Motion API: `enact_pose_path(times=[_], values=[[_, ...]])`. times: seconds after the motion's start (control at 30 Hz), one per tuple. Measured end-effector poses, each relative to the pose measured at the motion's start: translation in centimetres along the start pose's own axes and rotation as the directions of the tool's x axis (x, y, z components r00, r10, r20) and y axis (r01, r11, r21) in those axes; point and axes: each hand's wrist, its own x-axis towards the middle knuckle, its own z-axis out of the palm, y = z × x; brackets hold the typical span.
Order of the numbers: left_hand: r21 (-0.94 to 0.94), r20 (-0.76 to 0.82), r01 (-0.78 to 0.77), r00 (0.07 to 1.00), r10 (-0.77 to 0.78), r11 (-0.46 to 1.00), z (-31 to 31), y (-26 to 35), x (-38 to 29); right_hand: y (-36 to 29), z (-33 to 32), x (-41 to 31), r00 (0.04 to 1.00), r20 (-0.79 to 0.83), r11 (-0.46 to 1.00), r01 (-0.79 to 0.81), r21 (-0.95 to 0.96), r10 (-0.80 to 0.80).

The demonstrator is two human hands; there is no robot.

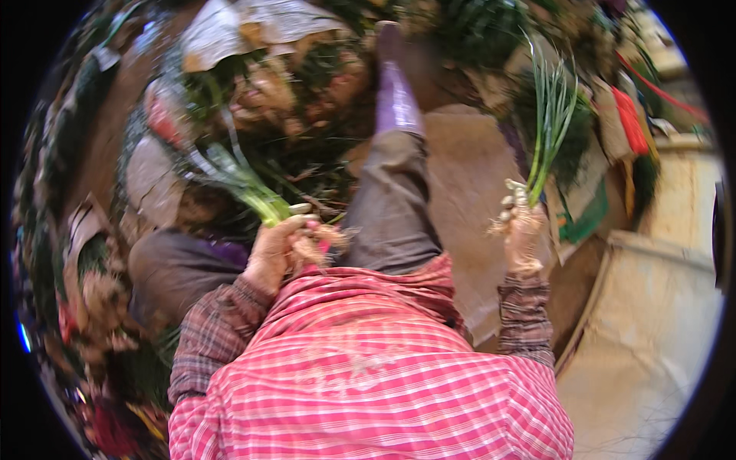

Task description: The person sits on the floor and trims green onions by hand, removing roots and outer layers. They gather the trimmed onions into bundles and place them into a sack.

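My left hand (271,248) grips a bunch of green onions (250,190) in front of my lap. Its leaves point up and to the left, and the pale stringy roots (315,244) stick out to the right of my fingers. Farther right, over a brown sheet (471,167), my right hand (526,236) is closed around a thinner bunch of green onions (546,129). Those long leaves stand up and away from me. Whitish, rounded shapes show at the fingers of both hands; blur hides whether they are fingertip coverings or bulbs.
My outstretched leg in a purple boot (397,98) lies between the hands. Piled onions with roots (270,86) lie ahead on the left, partly under pale sacking (213,34). More greens (75,121) line the far left. A light panel (644,322) stands close on my right.
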Motion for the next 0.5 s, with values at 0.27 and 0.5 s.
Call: enact_pose_path(times=[0.27, 0.5], values=[[0.243, 0.096, -0.46, 0.888, 0.45, 0.854, 3.0, 1.5, -2.4, 24.0, -12.7, 0.2, 0.924, -0.323, 0.967, -0.242, -0.08, 0.204], [0.204, -0.073, -0.303, 0.944, 0.323, 0.931, 0.3, 0.5, -0.2, 33.9, -17.6, -0.5, 0.811, -0.054, 0.221, -0.221, -0.95, 0.583]])
